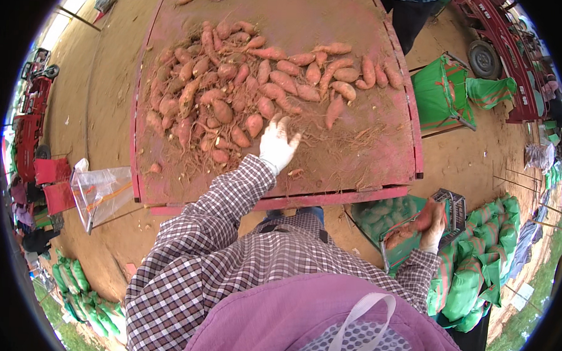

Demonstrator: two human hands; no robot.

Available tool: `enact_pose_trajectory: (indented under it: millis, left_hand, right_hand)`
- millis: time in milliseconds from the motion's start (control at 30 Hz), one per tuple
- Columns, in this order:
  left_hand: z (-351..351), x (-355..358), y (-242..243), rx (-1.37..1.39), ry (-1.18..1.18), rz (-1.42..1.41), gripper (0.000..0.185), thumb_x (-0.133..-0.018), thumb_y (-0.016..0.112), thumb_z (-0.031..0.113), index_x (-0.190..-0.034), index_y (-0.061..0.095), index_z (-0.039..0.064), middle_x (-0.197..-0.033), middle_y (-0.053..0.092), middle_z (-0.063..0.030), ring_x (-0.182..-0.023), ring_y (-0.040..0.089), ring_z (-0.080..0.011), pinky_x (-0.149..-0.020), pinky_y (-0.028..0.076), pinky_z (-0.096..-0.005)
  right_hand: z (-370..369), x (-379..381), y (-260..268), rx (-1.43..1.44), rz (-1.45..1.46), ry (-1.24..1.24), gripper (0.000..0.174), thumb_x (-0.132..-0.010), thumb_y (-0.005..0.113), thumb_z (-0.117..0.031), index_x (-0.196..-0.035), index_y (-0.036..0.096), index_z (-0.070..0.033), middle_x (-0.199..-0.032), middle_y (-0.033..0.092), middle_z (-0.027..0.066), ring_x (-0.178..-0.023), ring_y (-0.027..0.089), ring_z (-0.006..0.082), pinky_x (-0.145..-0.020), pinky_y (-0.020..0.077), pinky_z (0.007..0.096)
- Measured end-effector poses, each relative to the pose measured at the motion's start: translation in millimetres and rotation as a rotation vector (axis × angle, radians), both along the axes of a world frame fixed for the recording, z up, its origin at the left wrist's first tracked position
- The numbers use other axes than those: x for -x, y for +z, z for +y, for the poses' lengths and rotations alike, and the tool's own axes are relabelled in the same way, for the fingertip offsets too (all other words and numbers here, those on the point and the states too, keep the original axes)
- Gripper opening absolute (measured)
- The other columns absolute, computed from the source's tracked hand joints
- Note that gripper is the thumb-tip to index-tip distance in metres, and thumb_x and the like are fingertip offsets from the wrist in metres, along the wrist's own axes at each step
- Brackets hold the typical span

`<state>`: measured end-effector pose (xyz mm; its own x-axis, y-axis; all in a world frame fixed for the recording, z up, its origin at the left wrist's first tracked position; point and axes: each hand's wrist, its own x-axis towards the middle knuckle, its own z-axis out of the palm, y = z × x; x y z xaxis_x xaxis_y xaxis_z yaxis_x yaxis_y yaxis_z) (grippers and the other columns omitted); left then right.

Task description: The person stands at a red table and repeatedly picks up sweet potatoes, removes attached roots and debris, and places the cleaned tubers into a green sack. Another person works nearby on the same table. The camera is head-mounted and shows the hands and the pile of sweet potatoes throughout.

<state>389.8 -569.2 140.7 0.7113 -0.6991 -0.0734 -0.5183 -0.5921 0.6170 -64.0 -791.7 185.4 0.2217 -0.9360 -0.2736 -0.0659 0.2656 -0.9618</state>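
Note:
A heap of red-skinned sweet potatoes [223, 111] with thin roots and soil is spread over a pink-edged table [355, 166] before me. My left hand [279, 145], in a whitish glove, is over the table at the heap's near edge. Its fingers are apart, close to a sweet potato [254, 125], with nothing seen in them. Low on the right, my right hand [433, 232] grips a large reddish sweet potato [429, 215] above a green mesh bag [377, 211] held open on a metal frame. More sweet potatoes show in the bag. Part of my right palm is hidden.
A dark plastic crate [454, 211] stands beside the bag, near several filled green sacks [475, 261]. Farther right is another framed green bag [439, 95]. A clear plastic bag [106, 192] hangs on a frame at left. A person's dark-clothed leg [406, 22] stands by the table's far right corner.

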Motion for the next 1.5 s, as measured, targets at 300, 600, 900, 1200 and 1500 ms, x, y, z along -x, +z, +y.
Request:
enact_pose_trajectory:
  millis: [300,600,900,1200,1500]
  left_hand:
    - [-107,-63,-17,0.002,0.016,-0.209,0.067,-0.084,0.067,0.037,-0.138,0.045,0.002,-0.144,0.041,-0.0231,-0.129,0.044,-0.0399,-0.107,0.037,-0.0473]
    - [-254,-122,-23,-0.191,-0.191,-0.465,0.069,-0.085,0.063,0.041,-0.144,0.042,0.013,-0.147,0.037,-0.0239,-0.129,0.044,-0.0417,-0.107,0.037,-0.0517]
    - [-192,-99,-57,-0.174,-0.313,-0.601,0.034,-0.086,0.06,0.018,-0.119,0.062,0.012,-0.126,0.057,-0.0128,-0.117,0.052,-0.0322,-0.099,0.039,-0.0482]
    - [-188,-13,-18,0.099,-0.173,-0.141,0.031,-0.088,0.062,0.027,-0.111,0.063,0.007,-0.119,0.059,-0.0166,-0.11,0.057,-0.0336,-0.097,0.045,-0.0451]
    - [-240,-2,-4,0.333,-0.015,1.554,0.087,-0.083,0.059,0.07,-0.139,0.043,0.005,-0.116,0.055,-0.0089,-0.095,0.052,-0.0172,-0.07,0.049,-0.0361]
  right_hand:
    - [-119,-64,-116,0.521,0.686,0.086,0.051,-0.088,0.069,-0.034,-0.125,0.058,0.0,-0.119,0.061,0.0156,-0.108,0.058,0.0258,-0.093,0.0477,0.0375]
    - [-272,-381,-147,1.009,0.947,0.448,0.049,-0.087,0.062,-0.043,-0.126,0.062,-0.013,-0.127,0.059,0.0183,-0.112,0.058,0.0346,-0.093,0.0481,0.0472]
    - [-182,-351,-117,0.688,0.942,0.712,0.068,-0.079,0.071,-0.044,-0.137,0.052,-0.015,-0.139,0.048,0.0146,-0.125,0.046,0.0366,-0.105,0.0367,0.0487]
    - [-185,-329,-92,0.289,0.65,0.746,0.073,-0.077,0.074,-0.031,-0.139,0.046,-0.006,-0.134,0.049,0.0205,-0.119,0.053,0.0316,-0.1,0.0453,0.042]
    - [-107,-295,-48,-0.671,-0.832,0.601,0.091,-0.082,0.063,-0.066,-0.141,0.039,-0.001,-0.134,0.053,0.0158,-0.112,0.059,0.0297,-0.092,0.0522,0.0456]
